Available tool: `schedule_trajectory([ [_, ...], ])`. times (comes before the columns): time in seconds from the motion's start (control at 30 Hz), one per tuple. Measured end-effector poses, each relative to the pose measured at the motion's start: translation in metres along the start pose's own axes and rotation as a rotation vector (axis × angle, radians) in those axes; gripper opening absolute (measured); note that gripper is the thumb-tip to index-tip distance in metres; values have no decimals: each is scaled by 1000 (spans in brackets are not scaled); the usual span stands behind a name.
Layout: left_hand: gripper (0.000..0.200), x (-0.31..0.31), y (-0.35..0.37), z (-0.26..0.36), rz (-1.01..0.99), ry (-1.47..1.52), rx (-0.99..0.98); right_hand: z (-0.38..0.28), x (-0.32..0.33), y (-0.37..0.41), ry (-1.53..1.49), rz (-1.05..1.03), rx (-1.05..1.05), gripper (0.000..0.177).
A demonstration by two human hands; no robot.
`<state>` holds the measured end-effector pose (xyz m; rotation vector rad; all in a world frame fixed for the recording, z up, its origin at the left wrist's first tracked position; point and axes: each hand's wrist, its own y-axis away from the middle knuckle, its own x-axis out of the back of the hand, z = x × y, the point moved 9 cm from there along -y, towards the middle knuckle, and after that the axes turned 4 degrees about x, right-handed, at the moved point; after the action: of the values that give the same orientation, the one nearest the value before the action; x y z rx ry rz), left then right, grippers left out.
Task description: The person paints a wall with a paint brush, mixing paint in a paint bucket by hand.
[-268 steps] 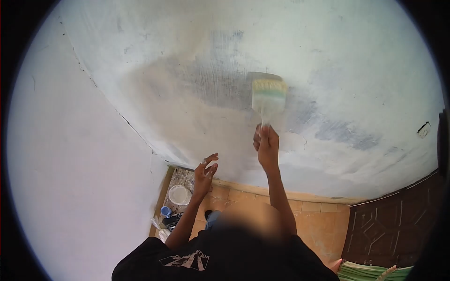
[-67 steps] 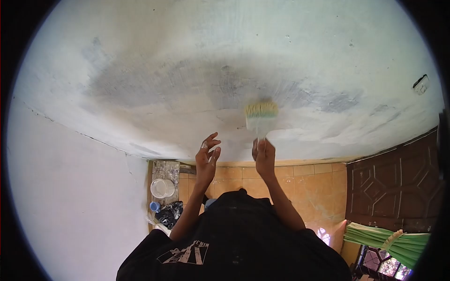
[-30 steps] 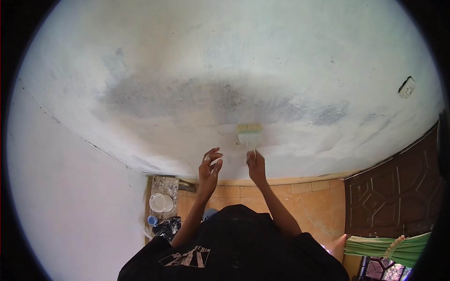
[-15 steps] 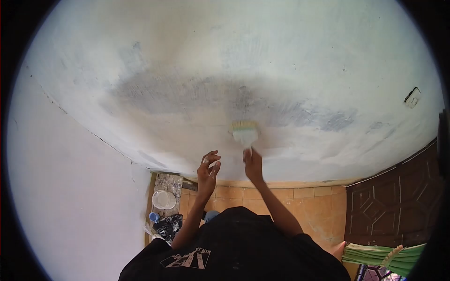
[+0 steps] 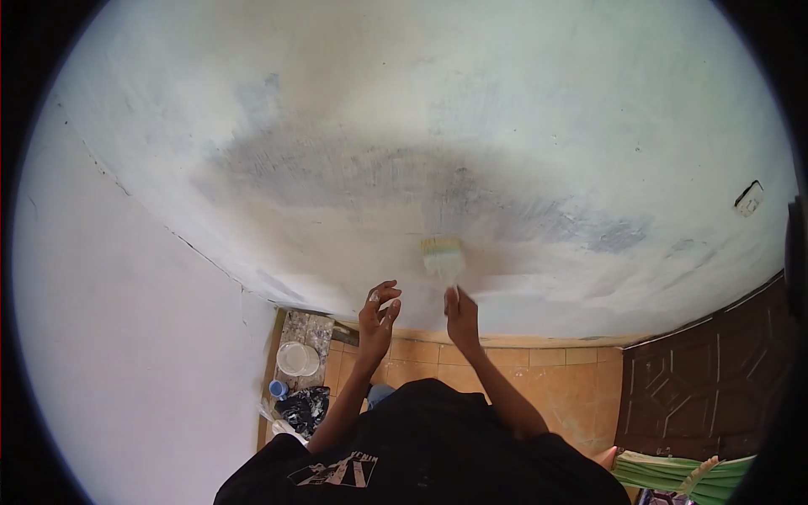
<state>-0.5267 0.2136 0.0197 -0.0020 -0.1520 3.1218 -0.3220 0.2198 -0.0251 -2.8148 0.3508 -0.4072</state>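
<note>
Head view. Right hand (image 5: 461, 313) closed around the handle of a wide brush (image 5: 443, 255). The bristles press flat against the far wall (image 5: 505, 101), low on it, just above the hand. Left hand (image 5: 377, 316) empty, fingers loosely spread, raised beside the right, touching nothing.

Coverage: pale paint over the upper wall and in a band near the brush. A broad grey streaked patch (image 5: 353, 168) runs left to right above the brush, thinly covered, brush marks showing.

Judged partway: that patch and the lowest strip above the floor tiles (image 5: 539, 387) look not yet evenly coated.

White bucket (image 5: 294, 358) and blue cup (image 5: 279, 389) stand on the floor in the left corner, well apart from the hands.
</note>
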Motion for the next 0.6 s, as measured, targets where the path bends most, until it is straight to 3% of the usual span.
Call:
schedule_trajectory([
  [0.1,17,0,2,-1,0,-57,-14,-5,-2,22,-145,-6,-101,45],
  [0.2,17,-7,7,-7,-39,-45,34,-83,4,-12,-71,10,51,45],
  [0.33,16,-13,9,-5,-64,-49,49,-70,3,-43,-98,33,24,45],
  [0.43,16,-11,9,-4,-57,-41,25,-19,-3,-7,-40,23,-41,44],
  [0.53,16,-6,8,-5,-44,-40,28,-12,-2,25,-103,-68,-184,45],
  [0.6,16,-5,12,-10,-43,-40,55,-44,13,14,-113,-12,-39,46],
])
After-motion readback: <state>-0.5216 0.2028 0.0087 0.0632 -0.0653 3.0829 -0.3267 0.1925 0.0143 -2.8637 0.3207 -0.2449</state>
